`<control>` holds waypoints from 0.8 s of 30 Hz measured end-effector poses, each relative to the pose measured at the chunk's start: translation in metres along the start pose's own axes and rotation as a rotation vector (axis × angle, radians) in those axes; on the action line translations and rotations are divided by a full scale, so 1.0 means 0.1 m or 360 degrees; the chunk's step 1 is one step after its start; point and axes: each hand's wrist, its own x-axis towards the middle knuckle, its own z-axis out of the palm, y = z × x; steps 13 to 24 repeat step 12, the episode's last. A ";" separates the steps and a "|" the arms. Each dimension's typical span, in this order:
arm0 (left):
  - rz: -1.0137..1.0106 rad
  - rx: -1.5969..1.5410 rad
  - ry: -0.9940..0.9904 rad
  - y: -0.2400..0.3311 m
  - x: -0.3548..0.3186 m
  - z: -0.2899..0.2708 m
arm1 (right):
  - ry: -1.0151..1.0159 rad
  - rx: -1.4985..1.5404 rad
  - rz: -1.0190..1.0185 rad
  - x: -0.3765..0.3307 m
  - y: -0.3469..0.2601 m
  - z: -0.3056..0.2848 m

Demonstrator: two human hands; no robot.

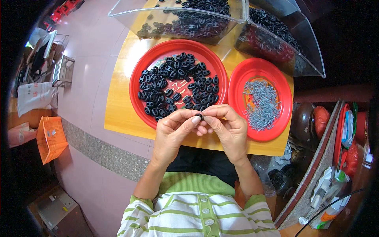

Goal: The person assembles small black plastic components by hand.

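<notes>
Both hands meet over the near edge of a red tray [138, 106]. Between the fingertips is a small black plastic piece [199, 117], mostly covered by the fingers. My left hand [173, 132] pinches it from the left, thumb and index finger together. From the right, my right hand [228, 132] closes on it the same way; whether a screw is in those fingers too cannot be seen. Many black oval two-hole pieces [173, 73] lie heaped in the tray. To the right, a smaller red plate [235, 85] bears a pile of small grey screws [261, 104].
Two clear plastic bins [158, 29] [312, 51] stand at the table's far side, holding more black pieces. The yellow wooden table [118, 102] ends just before my body. An orange basket [51, 138] sits on the floor at left. Bottles and bags crowd a ledge [312, 173] at right.
</notes>
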 end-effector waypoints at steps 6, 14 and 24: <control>0.0046 0.0202 0.0027 -0.02 0.03 0.06 | 0.0128 0.0292 0.0084 -0.05 0.06 0.08; 0.0067 0.0156 -0.0055 0.00 0.07 0.08 | 0.0043 0.0175 0.0047 -0.03 0.00 -0.02; 0.0067 0.0156 -0.0055 0.00 0.07 0.08 | 0.0043 0.0175 0.0047 -0.03 0.00 -0.02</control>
